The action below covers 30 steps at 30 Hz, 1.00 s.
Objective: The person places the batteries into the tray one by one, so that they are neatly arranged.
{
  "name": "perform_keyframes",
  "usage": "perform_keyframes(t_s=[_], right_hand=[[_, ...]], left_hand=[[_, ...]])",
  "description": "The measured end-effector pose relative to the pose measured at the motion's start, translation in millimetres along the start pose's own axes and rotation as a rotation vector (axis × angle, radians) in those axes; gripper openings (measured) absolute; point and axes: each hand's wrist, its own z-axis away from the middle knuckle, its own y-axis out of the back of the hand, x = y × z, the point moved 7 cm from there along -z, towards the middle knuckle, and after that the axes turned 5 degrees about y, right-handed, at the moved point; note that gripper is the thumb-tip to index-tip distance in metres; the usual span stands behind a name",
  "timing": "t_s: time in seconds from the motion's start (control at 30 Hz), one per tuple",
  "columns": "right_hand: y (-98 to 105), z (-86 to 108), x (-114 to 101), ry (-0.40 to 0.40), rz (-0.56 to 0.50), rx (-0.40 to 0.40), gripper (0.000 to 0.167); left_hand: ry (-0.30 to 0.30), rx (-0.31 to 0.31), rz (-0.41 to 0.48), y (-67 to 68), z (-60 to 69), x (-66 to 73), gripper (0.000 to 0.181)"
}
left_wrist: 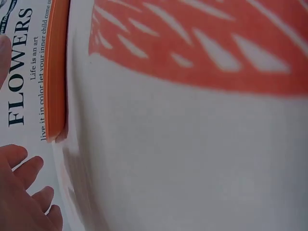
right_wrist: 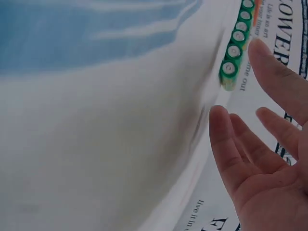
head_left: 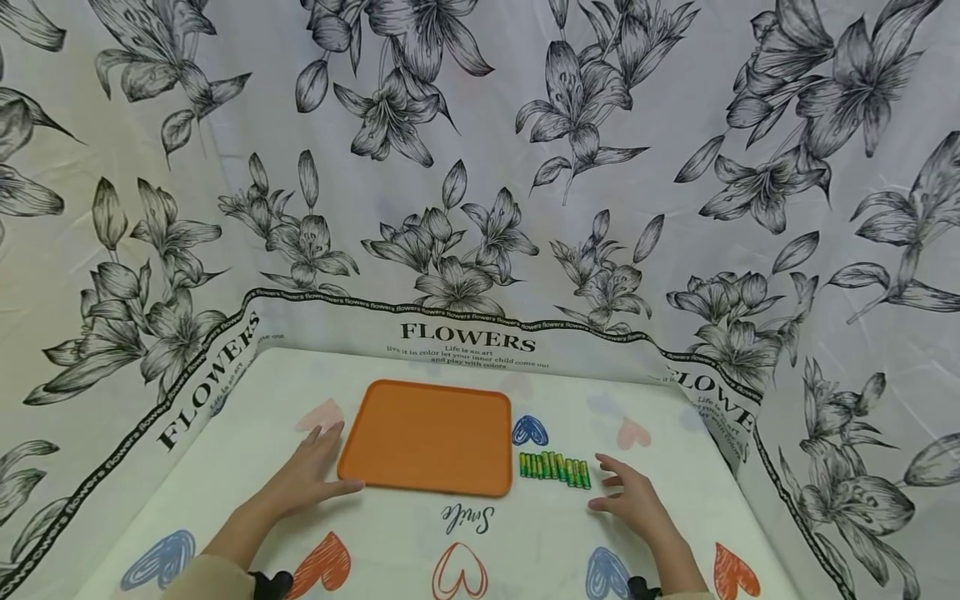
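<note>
An orange rectangular tray [head_left: 427, 437] lies flat on the table, its edge [left_wrist: 57, 72] also showing in the left wrist view. My left hand [head_left: 309, 475] is at the tray's left side, fingers spread and thumb by the near left corner; whether it touches cannot be told. Right of the tray, several green batteries [head_left: 555, 468] lie side by side in a row, seen end-on [right_wrist: 234, 51] in the right wrist view. Just right of the batteries, my right hand [head_left: 633, 504] has its fingers apart and relaxed, holding nothing.
The white tablecloth [head_left: 390, 533] carries printed hearts and the word Smile. Behind and at both sides of the table hangs a white curtain [head_left: 480, 183] with black flower drawings and a band of lettering along its lower part.
</note>
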Motion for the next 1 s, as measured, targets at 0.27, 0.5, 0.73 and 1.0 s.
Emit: perform_keyframes(t_s=[0.27,0.5,0.73,1.0], right_hand=[[-5.1,-11.3,-0.9,0.013,0.018,-0.004,0.084],[-12.3,-19.0,1.3,0.003,0.035,-0.02,0.074],[-13.8,-20.9,-0.5,0.024,0.079,-0.01,0.068],[-15.6,-27.8,-2.9,0.046,0.102,-0.013,0.056]], left_hand=[[-0.032,-0.015,0.066,-10.8,-10.2,3.5,0.12],[-0.002,-0.023,0.132,-22.5,-18.6,-5.0,0.125],[0.031,-0.044,0.168,-26.6,-18.9,-9.8,0.117],[0.083,-0.09,0.189,-25.2,-18.4,-11.1,0.115]])
